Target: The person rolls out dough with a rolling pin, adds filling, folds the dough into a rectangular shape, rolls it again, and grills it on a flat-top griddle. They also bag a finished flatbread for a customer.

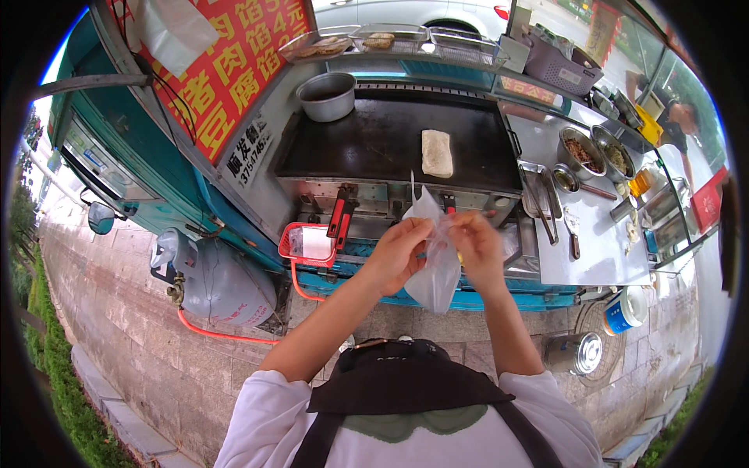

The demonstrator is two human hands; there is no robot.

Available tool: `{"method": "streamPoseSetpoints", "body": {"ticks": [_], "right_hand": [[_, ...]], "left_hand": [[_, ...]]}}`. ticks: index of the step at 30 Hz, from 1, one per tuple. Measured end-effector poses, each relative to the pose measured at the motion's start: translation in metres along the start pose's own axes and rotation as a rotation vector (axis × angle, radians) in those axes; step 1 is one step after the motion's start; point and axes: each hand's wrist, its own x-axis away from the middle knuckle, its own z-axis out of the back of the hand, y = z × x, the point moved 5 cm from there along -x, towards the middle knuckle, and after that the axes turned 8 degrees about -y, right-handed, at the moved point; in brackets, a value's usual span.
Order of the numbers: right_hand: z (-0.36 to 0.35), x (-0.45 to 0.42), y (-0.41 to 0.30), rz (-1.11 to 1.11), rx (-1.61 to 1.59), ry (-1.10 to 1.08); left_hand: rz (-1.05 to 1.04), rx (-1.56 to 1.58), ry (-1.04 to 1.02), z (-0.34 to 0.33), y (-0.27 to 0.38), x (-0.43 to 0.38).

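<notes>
A thin translucent plastic bag [436,281] hangs between my two hands, in front of the griddle. My left hand [404,248] pinches its upper left part between thumb and fingers. On the other side my right hand [477,243], slightly blurred, has its fingertips on the bag's upper edge. Beyond them a rectangular flatbread [437,153] lies on the black flat griddle [363,143]. A round metal pot [326,98] stands at the griddle's back left corner. Whether anything is inside the bag cannot be made out.
To the right, a metal worktop [591,251] bears a wooden-handled scraper [573,237], tongs [541,205] and bowls of filling [580,153]. A gas cylinder [228,286] stands at left beside a red plastic basket [307,244]. Wire baskets [389,41] line the back shelf. A person [673,123] is beyond the glass.
</notes>
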Motion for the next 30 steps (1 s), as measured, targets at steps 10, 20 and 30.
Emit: {"method": "streamPoseSetpoints", "body": {"ticks": [10, 20, 30], "right_hand": [[0.039, 0.028, 0.028, -0.138, -0.258, 0.006], [0.044, 0.019, 0.041, -0.198, -0.231, -0.116], [0.024, 0.001, 0.053, -0.020, 0.134, 0.072]], "left_hand": [[-0.628, -1.339, 0.438, 0.098, 0.044, 0.012], [-0.469, -1.889, 0.648, 0.164, 0.050, 0.013], [-0.273, -1.441, 0.316, 0.077, 0.021, -0.041]]}}
